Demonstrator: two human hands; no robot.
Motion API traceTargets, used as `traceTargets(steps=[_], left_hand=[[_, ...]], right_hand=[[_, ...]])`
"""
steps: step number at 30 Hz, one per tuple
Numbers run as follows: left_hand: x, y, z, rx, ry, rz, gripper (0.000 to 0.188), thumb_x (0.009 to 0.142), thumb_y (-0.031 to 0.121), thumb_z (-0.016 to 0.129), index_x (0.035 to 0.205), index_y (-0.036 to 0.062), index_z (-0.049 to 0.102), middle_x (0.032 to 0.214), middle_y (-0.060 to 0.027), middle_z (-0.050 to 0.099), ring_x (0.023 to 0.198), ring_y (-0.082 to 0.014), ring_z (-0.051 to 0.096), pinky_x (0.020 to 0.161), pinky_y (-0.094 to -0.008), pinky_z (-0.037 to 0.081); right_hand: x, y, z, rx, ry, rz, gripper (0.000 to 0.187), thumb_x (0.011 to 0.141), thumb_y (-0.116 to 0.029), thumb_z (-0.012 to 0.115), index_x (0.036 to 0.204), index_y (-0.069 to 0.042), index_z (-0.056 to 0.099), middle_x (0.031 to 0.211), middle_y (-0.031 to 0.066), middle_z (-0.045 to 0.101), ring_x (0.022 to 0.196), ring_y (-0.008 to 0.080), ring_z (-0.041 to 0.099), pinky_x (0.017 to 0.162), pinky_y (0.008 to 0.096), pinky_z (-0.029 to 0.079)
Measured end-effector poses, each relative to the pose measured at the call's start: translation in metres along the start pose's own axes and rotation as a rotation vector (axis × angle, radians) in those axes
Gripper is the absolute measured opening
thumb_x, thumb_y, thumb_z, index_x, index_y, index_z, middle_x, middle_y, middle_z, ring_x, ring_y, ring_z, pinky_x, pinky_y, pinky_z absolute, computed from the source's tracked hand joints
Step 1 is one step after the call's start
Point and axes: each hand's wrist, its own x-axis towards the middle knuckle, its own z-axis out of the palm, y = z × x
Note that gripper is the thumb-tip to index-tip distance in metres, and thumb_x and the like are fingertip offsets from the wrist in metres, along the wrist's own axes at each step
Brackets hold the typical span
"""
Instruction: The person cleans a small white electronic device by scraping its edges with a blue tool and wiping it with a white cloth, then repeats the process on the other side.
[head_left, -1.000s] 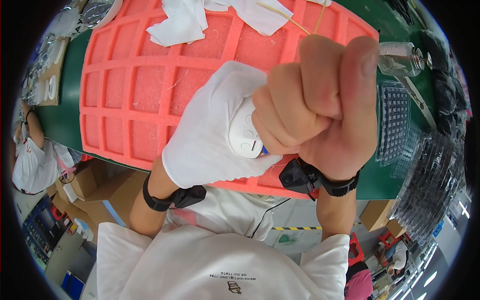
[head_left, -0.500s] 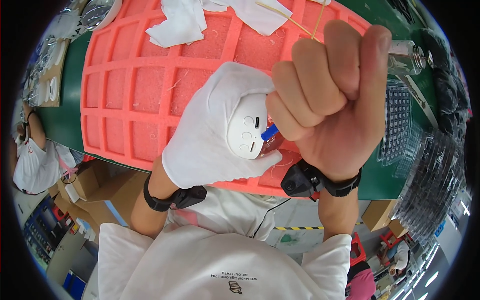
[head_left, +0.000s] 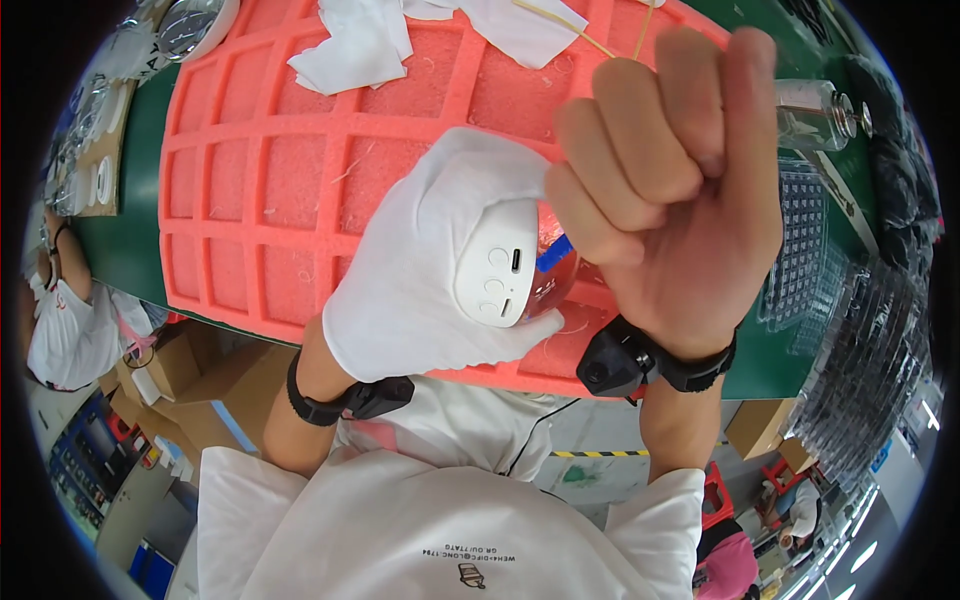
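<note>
My left hand [head_left: 400, 260], in a white glove, is wrapped round a rounded white electronic device [head_left: 496, 265]. Its near face shows round buttons, a small port and a narrow slot. A glossy dark or see-through front [head_left: 552, 290] faces right and catches red from the foam. On that front lies a short blue strip [head_left: 553, 253], partly behind my fingers; whether it is stuck there or held I cannot tell. My bare right hand [head_left: 665, 190] is curled closed just right of the device, thumb upward. What its fingers hold, if anything, is hidden.
Beneath my hands a red foam tray [head_left: 240, 180] with square pockets lies on a green table [head_left: 140, 220]. White cloths [head_left: 355, 45] and thin wooden sticks [head_left: 560, 25] rest at its far side. To the right stand a glass pump bottle [head_left: 815, 115] and a plastic component tray [head_left: 798, 230].
My right hand has shifted slightly right and up, away from the device. The device has turned a little in my left hand, and more of its glossy front shows.
</note>
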Motion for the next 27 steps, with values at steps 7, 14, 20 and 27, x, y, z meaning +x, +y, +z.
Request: traceTargets(steps=[7, 14, 20, 27], left_hand=[[0.005, 0.004, -0.008, 0.218, -0.016, 0.134, 0.075, 0.059, 0.012, 0.09, 0.126, 0.0103, 0.058, 0.116, -0.0134, 0.058, 0.101, -0.0321, 0.06, 0.086, -0.0404, 0.052], [0.0, 0.009, -0.005, -0.028, -0.055, -0.251, 0.078, 0.06, 0.007, 0.094, 0.126, 0.0038, 0.053, 0.113, -0.0064, 0.062, 0.097, -0.0162, 0.062, 0.084, -0.0332, 0.053], [0.001, 0.008, -0.006, 0.166, -0.045, 0.001, 0.076, 0.059, 0.009, 0.091, 0.126, 0.0063, 0.056, 0.114, -0.01, 0.061, 0.099, -0.0229, 0.061, 0.084, -0.036, 0.053], [0.005, 0.006, -0.003, 0.104, 0.015, 0.068, 0.062, 0.063, 0.012, 0.088, 0.12, 0.0068, 0.063, 0.116, -0.0123, 0.06, 0.1, -0.0296, 0.061, 0.088, -0.0401, 0.05]], right_hand=[[0.008, -0.003, 0.052, -0.846, 0.678, -0.133, 0.043, 0.114, -0.036, 0.024, 0.077, -0.014, 0.031, 0.067, -0.004, 0.029, 0.056, 0.009, 0.023, 0.047, 0.0239, 0.027], [0.001, -0.004, 0.011, -0.257, 0.159, 0.002, 0.045, 0.113, -0.038, 0.026, 0.076, -0.014, 0.029, 0.064, -0.0042, 0.026, 0.053, 0.0085, 0.022, 0.045, 0.0254, 0.026], [-0.002, -0.011, 0.007, -0.563, 0.201, -0.243, 0.045, 0.113, -0.039, 0.025, 0.075, -0.014, 0.029, 0.064, -0.0034, 0.028, 0.054, 0.0092, 0.023, 0.046, 0.0255, 0.027], [-0.013, -0.016, 0.019, -0.213, 0.228, -0.116, 0.044, 0.112, -0.038, 0.027, 0.075, -0.014, 0.032, 0.065, -0.0028, 0.029, 0.055, 0.0102, 0.022, 0.048, 0.0263, 0.025]])
